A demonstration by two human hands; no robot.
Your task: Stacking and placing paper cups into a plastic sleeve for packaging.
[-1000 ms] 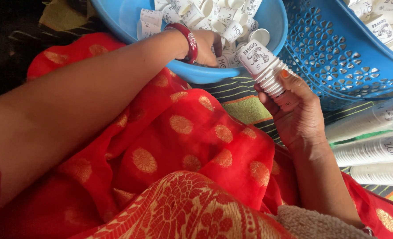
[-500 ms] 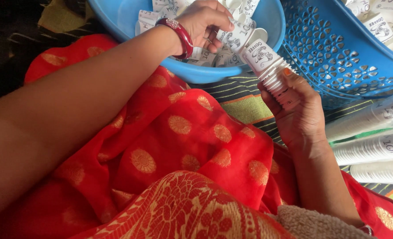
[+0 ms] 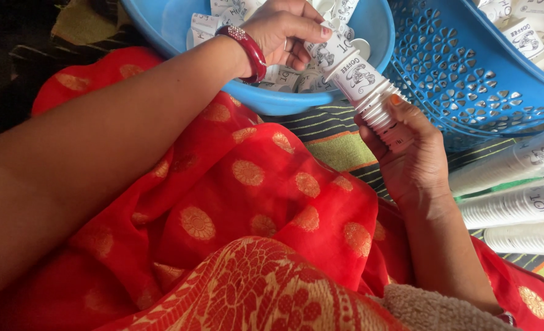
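The right hand [image 3: 410,153] is wrapped around a nested stack of paper cups [image 3: 370,92], fingers curled along its lower end, the stack tilted with its top toward the blue basin [image 3: 272,101]. The left hand [image 3: 284,30] is over the basin, thumb and fingers pinched on a single cup [image 3: 324,52] that touches the top of the stack. More loose cups [image 3: 214,21] lie in the basin

These cups look very light, thin-walled and easy to crush; a gentle pinch near the rim, or fingers around the body, seems the safest hold. The stack is stiffer along its length but could bend or slide apart if held only at one end, so a grip round its middle suits it

There is no worktop: the work goes on over a lap draped in red cloth [image 3: 253,202] with gold dots, soft and uneven. A blue perforated basket [image 3: 468,79] sits just beside the basin, and longer cup stacks [image 3: 517,202] lie on their sides at the right, on a striped mat [image 3: 339,144]. Space is tight
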